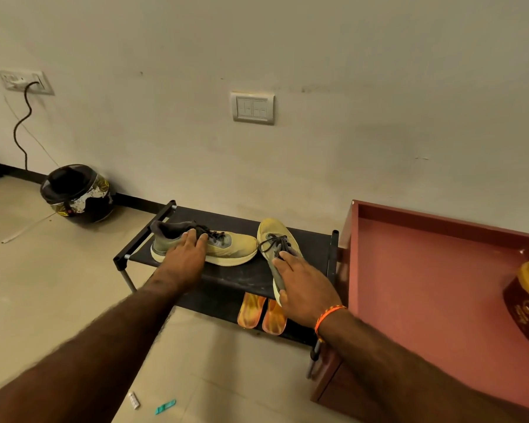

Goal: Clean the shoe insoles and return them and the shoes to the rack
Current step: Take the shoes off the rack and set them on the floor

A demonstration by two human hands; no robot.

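Two yellow-and-grey sneakers sit on the top shelf of the black shoe rack (pixel 232 277). The left shoe (pixel 232 247) lies sideways with its toe to the right, and my left hand (pixel 185 254) lies over its collar with fingers bent onto the laces. The right shoe (pixel 271 232) points toward the wall. My right hand (pixel 306 288) grips its heel, fingers on the collar and thumb round the sole edge. Two orange insoles (pixel 251 311) lie side by side on the lower shelf, partly hidden under the top shelf.
A reddish-brown cabinet top (pixel 425 285) stands right of the rack, with a brown yellow-rimmed container (pixel 522 306) at its right edge. A black helmet (pixel 77 193) sits on the floor to the left by the wall. Small scraps (pixel 165 406) lie on the tiles near me.
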